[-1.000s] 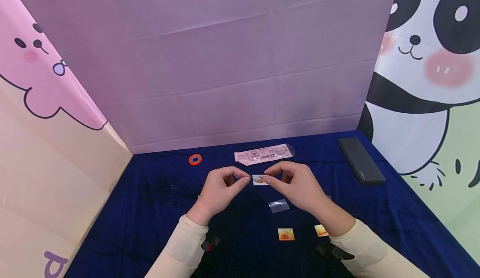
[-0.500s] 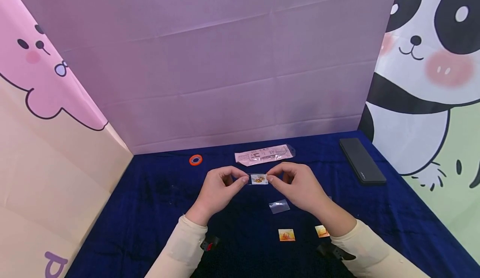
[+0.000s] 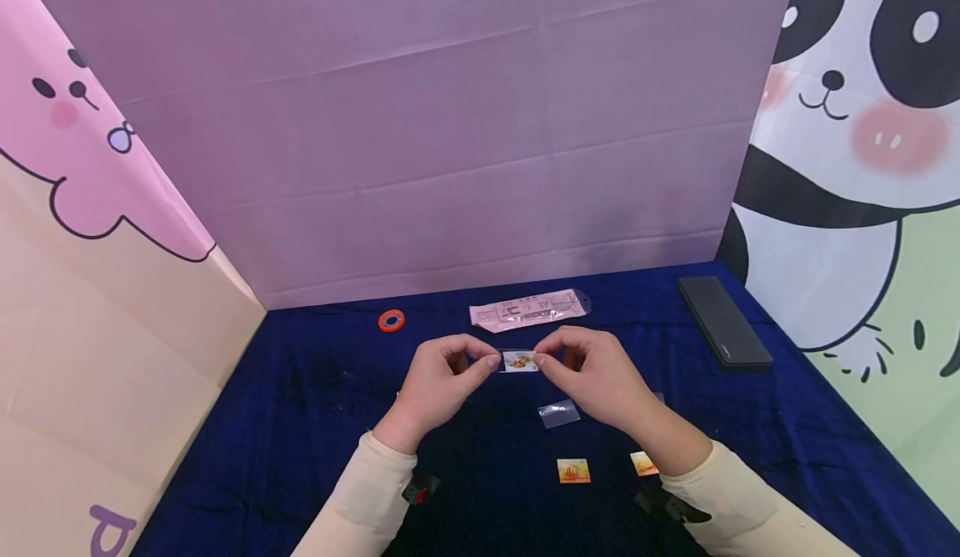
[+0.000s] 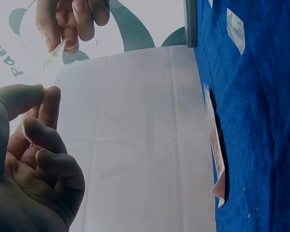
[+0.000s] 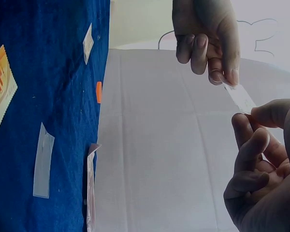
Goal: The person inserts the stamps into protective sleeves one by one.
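A small white stamp with a colourful picture [image 3: 520, 362], in what looks like a clear sleeve, is held above the blue cloth between both hands. The left hand [image 3: 442, 382] pinches its left end between thumb and forefinger; the right hand [image 3: 596, 373] pinches its right end likewise. In the right wrist view the strip [image 5: 240, 99] slants between the two sets of fingertips. Below the hands lie a clear sleeve [image 3: 558, 413] and an orange-yellow stamp [image 3: 573, 471]; a second such stamp [image 3: 643, 463] is partly covered by the right forearm.
Behind the hands lies a pink package [image 3: 529, 310] in clear plastic. An orange tape roll [image 3: 391, 320] is at the back left, a long dark case [image 3: 723, 323] at the right. Another small flat piece [image 5: 88, 44] rests on the cloth in the right wrist view.
Over the last second the right fingers have slid slightly rightward, uncovering more of the held stamp. Both hands otherwise stay nearly in place.
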Available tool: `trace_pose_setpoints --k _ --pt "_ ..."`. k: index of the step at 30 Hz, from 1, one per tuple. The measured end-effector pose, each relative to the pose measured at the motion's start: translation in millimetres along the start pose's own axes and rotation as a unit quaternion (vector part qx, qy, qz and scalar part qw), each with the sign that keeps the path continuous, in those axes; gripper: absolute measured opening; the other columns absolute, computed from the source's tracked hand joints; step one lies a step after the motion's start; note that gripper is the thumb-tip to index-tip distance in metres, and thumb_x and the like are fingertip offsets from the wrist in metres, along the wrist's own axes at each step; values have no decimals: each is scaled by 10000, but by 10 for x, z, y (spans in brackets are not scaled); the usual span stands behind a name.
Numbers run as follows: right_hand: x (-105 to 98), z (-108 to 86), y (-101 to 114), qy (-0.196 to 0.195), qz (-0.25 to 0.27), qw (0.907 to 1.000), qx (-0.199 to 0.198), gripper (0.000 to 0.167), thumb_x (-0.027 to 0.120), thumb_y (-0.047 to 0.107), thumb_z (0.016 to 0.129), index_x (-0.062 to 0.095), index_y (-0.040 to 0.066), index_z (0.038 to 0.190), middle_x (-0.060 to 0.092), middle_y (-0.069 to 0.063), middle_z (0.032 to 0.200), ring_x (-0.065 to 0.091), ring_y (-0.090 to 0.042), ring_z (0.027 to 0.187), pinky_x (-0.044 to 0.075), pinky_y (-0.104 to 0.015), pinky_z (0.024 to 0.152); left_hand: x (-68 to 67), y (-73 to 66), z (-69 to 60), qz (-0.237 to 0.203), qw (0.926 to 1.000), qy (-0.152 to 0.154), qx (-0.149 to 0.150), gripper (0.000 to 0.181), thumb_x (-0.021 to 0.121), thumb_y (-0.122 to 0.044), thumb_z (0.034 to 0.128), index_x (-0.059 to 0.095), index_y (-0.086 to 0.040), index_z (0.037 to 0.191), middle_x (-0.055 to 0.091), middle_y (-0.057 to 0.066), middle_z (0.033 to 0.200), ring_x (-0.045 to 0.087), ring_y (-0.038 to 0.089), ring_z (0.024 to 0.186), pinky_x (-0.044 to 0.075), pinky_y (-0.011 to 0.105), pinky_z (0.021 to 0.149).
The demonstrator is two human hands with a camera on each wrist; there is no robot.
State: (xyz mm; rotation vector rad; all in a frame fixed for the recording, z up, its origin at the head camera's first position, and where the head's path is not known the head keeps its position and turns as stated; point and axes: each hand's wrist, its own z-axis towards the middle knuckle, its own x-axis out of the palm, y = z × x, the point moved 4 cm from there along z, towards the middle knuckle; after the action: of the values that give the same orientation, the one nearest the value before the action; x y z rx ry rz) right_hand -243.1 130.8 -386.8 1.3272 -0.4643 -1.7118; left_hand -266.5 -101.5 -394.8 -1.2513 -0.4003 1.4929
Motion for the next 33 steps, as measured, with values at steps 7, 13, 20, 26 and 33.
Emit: trace_pose_setpoints --k 7,13,20,26,33 --pt "7 -5 -8 48 126 9999 -11 108 713 159 1008 773 243 1041 571 32 738 528 -190 612 434 -296 544 -3 2 0 -26 10000 -18 -23 46 757 -245 992 797 -266 1003 631 -76 774 467 183 577 371 277 517" --pt "23 -6 -5 146 173 9997 -63 112 707 158 1013 777 235 1054 578 45 745 527 -182 599 439 -292 530 -2 10 -2 -32 10000 -16 -60 46 758 -248 991 798 -266 1006 626 -74 765 465 178 571 370 274 511" --pt "39 -2 -9 216 208 9995 -81 129 702 151 1017 787 223 1081 597 46 762 530 -178 585 443 -288 511 6 -1 -3 -103 9999 6 -99 47 758 -243 992 796 -256 1015 617 -54 763 459 177 574 370 269 515" --pt "35 0 0 227 190 9995 -98 122 701 144 1015 786 216 1062 591 52 746 521 -168 580 435 -284 509 13 -25 -8 -143 9998 54 -99 52 750 -228 997 797 -225 1020 627 -49 764 463 171 575 370 264 518" --pt "30 4 -7 216 188 9996 -74 101 714 154 1008 788 212 1042 608 18 749 528 -171 591 436 -285 518 18 -27 -6 -142 9998 70 -114 53 753 -222 995 797 -228 1023 637 -62 767 470 164 578 378 263 524"
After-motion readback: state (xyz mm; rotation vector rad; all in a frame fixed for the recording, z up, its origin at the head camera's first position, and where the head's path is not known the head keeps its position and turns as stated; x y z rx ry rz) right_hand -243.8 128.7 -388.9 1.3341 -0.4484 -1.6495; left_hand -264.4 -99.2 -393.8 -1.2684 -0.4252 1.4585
